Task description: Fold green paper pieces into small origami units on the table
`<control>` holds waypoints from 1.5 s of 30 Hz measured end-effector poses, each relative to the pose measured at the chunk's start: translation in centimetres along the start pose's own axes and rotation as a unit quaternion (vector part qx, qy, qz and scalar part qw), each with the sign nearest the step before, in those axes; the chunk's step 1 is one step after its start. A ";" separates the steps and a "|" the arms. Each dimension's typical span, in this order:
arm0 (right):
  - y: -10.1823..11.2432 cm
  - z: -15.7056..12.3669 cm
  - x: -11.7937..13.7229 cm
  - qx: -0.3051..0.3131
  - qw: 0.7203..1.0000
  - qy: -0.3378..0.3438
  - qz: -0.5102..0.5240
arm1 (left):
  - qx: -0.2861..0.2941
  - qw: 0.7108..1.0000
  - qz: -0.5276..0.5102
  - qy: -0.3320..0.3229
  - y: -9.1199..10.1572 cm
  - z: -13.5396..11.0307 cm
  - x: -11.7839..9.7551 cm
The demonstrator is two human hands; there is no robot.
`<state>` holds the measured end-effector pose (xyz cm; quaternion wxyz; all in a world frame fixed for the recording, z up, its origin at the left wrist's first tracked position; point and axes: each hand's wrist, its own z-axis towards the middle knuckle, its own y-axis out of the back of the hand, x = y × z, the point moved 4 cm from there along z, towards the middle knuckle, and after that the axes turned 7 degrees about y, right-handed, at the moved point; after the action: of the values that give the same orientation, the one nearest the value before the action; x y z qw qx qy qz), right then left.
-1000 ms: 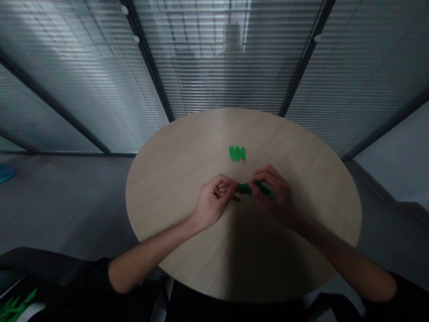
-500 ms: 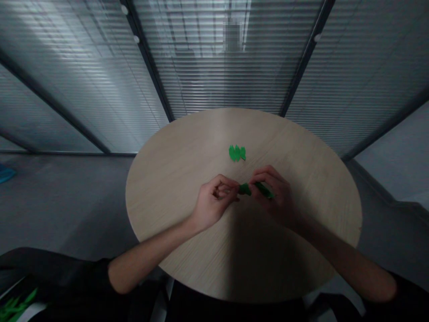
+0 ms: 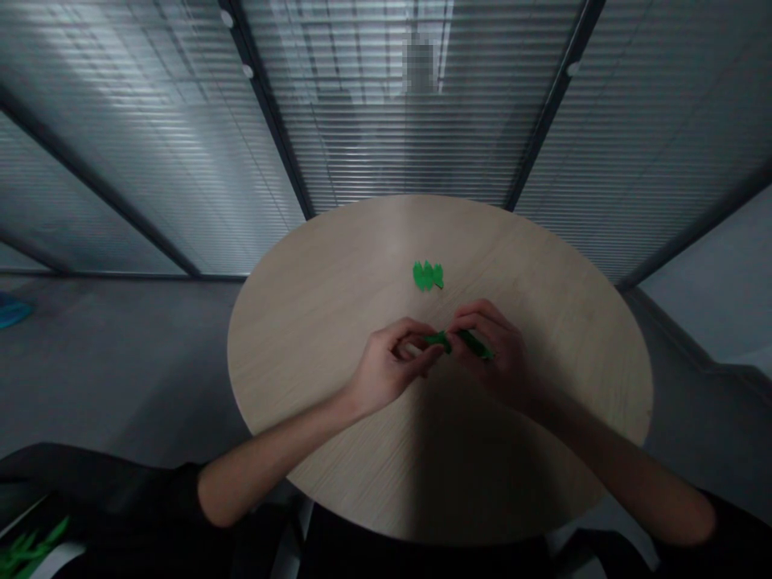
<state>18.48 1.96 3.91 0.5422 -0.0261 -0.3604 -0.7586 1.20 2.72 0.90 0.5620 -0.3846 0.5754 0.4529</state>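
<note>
Above the middle of the table, my left hand [image 3: 389,360] and my right hand [image 3: 502,358] nearly meet at the fingertips. Between them is a thin green leaf-like piece [image 3: 476,344], pinched by both hands. One part of it runs under the fingers of my right hand, and a short end sits between my left thumb and forefinger. Fingers cover much of it, so whether it is a single piece I cannot tell. Just beyond my hands a bright green leaf-like piece [image 3: 428,276] with a jagged, lobed outline lies flat on the wood.
The round wooden table [image 3: 314,289] fills the centre. Glass walls with blinds [image 3: 398,153] stand behind it. At the lower left are several green strands [image 3: 33,551] beside something white. A blue object [image 3: 12,310] lies on the grey floor at far left.
My left hand has slid slightly right along the green piece, its thumb and forefinger now closer to my right fingertips. My right hand has hardly moved.
</note>
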 end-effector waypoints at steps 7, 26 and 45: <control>-0.3 -0.1 0.0 0.023 1.000 0.020 -0.003 | -0.001 1.000 0.013 -0.006 0.1 0.0 0.0; 0.0 0.0 -0.8 0.017 0.999 -0.029 0.002 | 0.055 0.997 -0.044 -0.007 0.3 0.0 -0.1; -0.1 -0.1 -1.0 0.024 0.998 -0.047 0.024 | 0.028 0.999 0.031 -0.004 0.6 0.0 0.5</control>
<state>18.87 2.76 3.37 0.5436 -0.0573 -0.4029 -0.7341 0.63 2.89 0.46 0.5605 -0.3489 0.5976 0.4549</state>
